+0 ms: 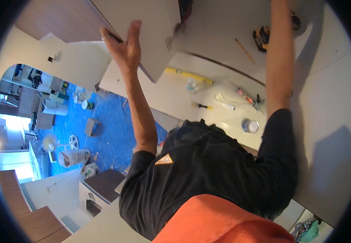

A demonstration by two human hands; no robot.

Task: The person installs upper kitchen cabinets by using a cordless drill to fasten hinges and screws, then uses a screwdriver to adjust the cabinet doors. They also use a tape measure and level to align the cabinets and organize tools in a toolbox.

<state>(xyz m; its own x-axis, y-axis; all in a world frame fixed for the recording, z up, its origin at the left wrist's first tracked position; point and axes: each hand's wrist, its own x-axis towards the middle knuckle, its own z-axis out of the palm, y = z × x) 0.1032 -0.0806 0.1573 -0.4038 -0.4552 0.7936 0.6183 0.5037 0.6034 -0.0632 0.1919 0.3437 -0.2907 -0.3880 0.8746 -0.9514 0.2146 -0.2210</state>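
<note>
My left hand (125, 54) is raised at the upper left, at the edge of a light-faced cabinet door (153, 36). Its thumb lies on the pale side and its fingers reach past the dark edge, so the hand straddles the panel. My right arm (279, 60) stretches up past the top edge of the picture, so its hand is out of sight. Beside that forearm is a yellow-and-black power tool (261, 38), partly covered by the arm. A pencil (245, 51) lies to the left of the tool.
On the pale counter are a yellow level (191, 75), a clear plastic container (193, 86), a paintbrush (201, 106), a printed tube (246, 97) and a can (250, 126). Blue sheeting (106, 141) covers the floor at left, with a bucket (87, 105) and a pedestal fan (50, 142).
</note>
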